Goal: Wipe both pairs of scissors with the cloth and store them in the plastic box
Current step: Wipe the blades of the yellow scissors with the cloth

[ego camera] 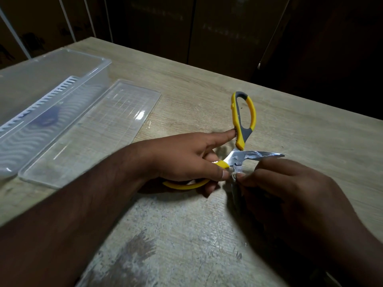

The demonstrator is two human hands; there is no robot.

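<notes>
- Here the left hand [186, 160] reaches in from the lower left, fingers curled round the near yellow handle of the scissors [242, 146], index finger stretched out to touch the far handle.
- The scissors lie spread wide open on the wooden table [196, 90].
- The right hand [286, 183] pinches a bit of cloth [233, 176] against the lower blade beside the pivot.
- The plastic box [41, 83] stands open at far left, its lid [93, 129] flat beside it.

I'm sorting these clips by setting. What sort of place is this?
Probably a storeroom or workshop, though I can't be sure: a worn wooden table with scuffed patches, stacked cardboard boxes behind it in dim light, and a plastic box beside its lid.
</notes>
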